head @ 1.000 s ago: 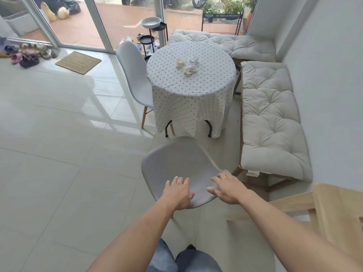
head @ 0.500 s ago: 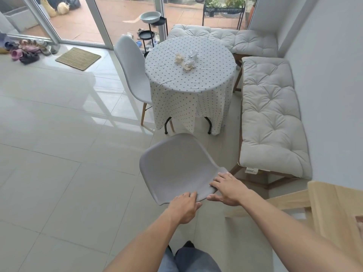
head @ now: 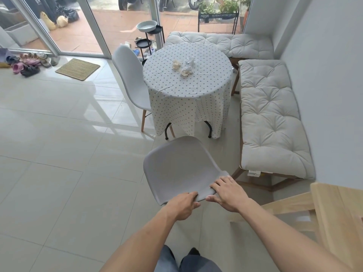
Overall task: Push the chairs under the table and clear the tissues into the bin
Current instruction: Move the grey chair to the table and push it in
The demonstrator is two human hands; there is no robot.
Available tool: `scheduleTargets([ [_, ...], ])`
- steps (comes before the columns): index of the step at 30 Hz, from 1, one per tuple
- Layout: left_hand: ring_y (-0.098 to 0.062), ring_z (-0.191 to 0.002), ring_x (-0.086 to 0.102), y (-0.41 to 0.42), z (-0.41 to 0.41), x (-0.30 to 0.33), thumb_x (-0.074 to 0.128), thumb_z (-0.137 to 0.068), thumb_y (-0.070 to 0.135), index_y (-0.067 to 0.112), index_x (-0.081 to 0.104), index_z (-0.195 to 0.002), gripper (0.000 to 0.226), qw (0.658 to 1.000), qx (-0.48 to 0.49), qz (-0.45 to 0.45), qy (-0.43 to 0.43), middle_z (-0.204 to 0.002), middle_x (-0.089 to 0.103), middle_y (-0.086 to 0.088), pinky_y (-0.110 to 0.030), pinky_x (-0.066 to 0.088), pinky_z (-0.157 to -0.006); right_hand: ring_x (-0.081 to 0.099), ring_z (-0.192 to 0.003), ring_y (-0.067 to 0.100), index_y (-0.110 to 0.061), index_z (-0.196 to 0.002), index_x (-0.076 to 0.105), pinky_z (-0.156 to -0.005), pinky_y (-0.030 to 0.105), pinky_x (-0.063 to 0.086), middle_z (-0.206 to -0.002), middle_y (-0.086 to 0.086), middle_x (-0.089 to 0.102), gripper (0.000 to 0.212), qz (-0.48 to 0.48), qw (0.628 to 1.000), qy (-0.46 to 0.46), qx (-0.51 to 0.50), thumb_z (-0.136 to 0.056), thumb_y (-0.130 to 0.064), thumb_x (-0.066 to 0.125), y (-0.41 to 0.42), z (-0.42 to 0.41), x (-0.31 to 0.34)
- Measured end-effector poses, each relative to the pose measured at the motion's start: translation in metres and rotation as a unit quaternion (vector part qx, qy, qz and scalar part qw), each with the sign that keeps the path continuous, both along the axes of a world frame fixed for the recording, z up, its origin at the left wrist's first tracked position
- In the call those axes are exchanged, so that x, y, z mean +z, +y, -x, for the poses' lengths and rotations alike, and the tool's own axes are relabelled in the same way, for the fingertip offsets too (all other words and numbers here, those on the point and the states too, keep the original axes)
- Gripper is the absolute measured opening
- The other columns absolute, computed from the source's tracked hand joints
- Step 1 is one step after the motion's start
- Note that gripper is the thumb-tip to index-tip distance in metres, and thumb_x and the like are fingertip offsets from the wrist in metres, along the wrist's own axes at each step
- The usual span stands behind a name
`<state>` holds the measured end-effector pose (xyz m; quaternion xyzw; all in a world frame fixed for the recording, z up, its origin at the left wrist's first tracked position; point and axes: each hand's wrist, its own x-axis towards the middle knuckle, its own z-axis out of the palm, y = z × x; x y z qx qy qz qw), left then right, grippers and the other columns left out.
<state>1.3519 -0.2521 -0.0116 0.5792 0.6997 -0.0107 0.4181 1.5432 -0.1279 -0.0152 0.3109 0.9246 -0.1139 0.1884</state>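
Hands clamped on the top edge of the grey chair (head: 179, 167): left hand (head: 183, 205) and right hand (head: 227, 193) side by side, fingers curled over the backrest. Chair near the round table (head: 188, 89) (dotted cloth), short of it. Crumpled tissues (head: 185, 65) on top. Second chair (head: 130, 77) just beside the table.

A grey chair (head: 180, 167) is set apart from the round cloth-covered surface (head: 188, 83); a white chair (head: 130, 75) is tucked beside it; three crumpled tissues (head: 184, 65) are scattered on top.
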Motion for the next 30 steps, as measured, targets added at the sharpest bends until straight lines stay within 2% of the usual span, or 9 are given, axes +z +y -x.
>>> scheduleTargets([
  [4, -0.035, -0.102, 0.060, 0.006, 0.016, 0.000, 0.050, -0.108, 0.045, 0.013, 0.054, -0.123, 0.035, 1.000, 0.005, -0.011, 0.018, -0.112, 0.064, -0.013, -0.048, 0.049, -0.089, 0.042, -0.136, 0.026, -0.024, -0.134, 0.056, -0.120, 0.043, 0.023, -0.137, 0.002, 0.057, 0.074, -0.010, 1.000, 0.002, -0.028, -0.095, -0.078, 0.025, -0.004, 0.012, -0.001],
  [10, -0.031, -0.088, 0.058, 0.026, 0.043, -0.004, 0.055, -0.106, 0.041, 0.013, 0.057, -0.104, 0.028, 0.999, -0.012, -0.041, 0.030, -0.096, 0.063, -0.009, -0.041, 0.040, -0.070, 0.049, -0.126, 0.028, -0.024, -0.126, 0.059, -0.111, 0.042, 0.032, -0.129, 0.004, 0.061, 0.072, -0.045, 0.998, -0.001, -0.055, -0.095, -0.078, 0.023, -0.001, 0.033, -0.003],
  [18, -0.024, -0.077, 0.050, 0.068, 0.088, -0.006, 0.060, -0.104, 0.042, 0.020, 0.052, -0.089, 0.027, 0.998, -0.039, -0.039, 0.028, -0.084, 0.055, 0.002, -0.037, 0.031, -0.058, 0.051, -0.124, 0.029, -0.024, -0.122, 0.059, -0.110, 0.044, 0.034, -0.125, 0.004, 0.062, 0.069, -0.055, 0.993, -0.005, -0.106, -0.095, -0.077, 0.024, 0.018, 0.068, -0.001],
  [26, -0.024, -0.078, 0.049, 0.132, 0.137, -0.006, 0.059, -0.104, 0.041, 0.020, 0.051, -0.087, 0.028, 0.992, -0.098, -0.071, 0.042, -0.084, 0.055, 0.001, -0.038, 0.031, -0.064, 0.049, -0.126, 0.030, -0.024, -0.126, 0.057, -0.110, 0.046, 0.033, -0.129, 0.005, 0.061, 0.067, -0.042, 0.986, -0.023, -0.161, -0.097, -0.075, 0.024, 0.061, 0.113, 0.000],
  [30, -0.026, -0.084, 0.054, 0.157, 0.160, -0.008, 0.058, -0.105, 0.040, 0.022, 0.052, -0.088, 0.025, 0.985, -0.118, -0.104, 0.065, -0.087, 0.057, -0.001, -0.037, 0.030, -0.066, 0.041, -0.136, 0.029, -0.023, -0.140, 0.051, -0.118, 0.047, 0.027, -0.141, 0.005, 0.056, 0.057, -0.002, 0.983, -0.011, -0.182, -0.104, -0.062, 0.030, 0.083, 0.132, 0.001],
])
